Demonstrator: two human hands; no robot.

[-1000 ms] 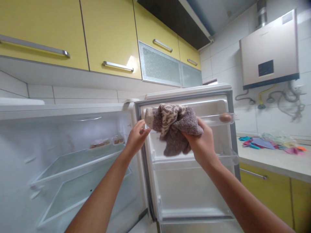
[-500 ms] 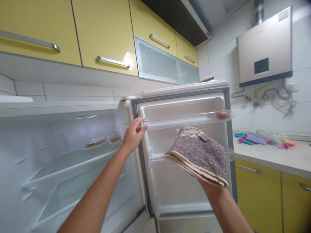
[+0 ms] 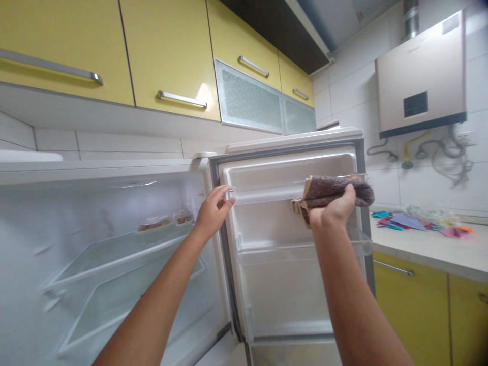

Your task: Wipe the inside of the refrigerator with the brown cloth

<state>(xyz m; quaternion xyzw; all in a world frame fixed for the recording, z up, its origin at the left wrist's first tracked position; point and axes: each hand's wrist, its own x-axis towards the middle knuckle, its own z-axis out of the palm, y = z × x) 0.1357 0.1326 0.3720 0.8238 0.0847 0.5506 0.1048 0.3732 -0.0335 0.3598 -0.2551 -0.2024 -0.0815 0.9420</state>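
My left hand (image 3: 212, 214) is closed on the left end of the clear top door shelf (image 3: 263, 194), thumb and fingers pinching its edge. In my right hand (image 3: 334, 209) is a folded brown towel (image 3: 328, 189) with cream edging, gripped from below with the thumb over it. The towel is up against the right part of that same shelf. Behind it, a brown egg (image 3: 356, 177) is mostly hidden. The fridge door (image 3: 282, 290) stands wide open, swung out to the right.
On the left is the fridge interior with glass shelves (image 3: 114, 249) and small food packs (image 3: 154, 223). A lower door shelf (image 3: 282, 252) is below my right hand. Yellow cabinets (image 3: 168, 46) hang overhead. Colourful cloths or bags (image 3: 412, 221) lie on the right counter (image 3: 430, 249).
My right hand has risen and turned over, bringing the towel up from mid-door to the top shelf's right end, bunched more tightly. My left hand stays at the shelf end.
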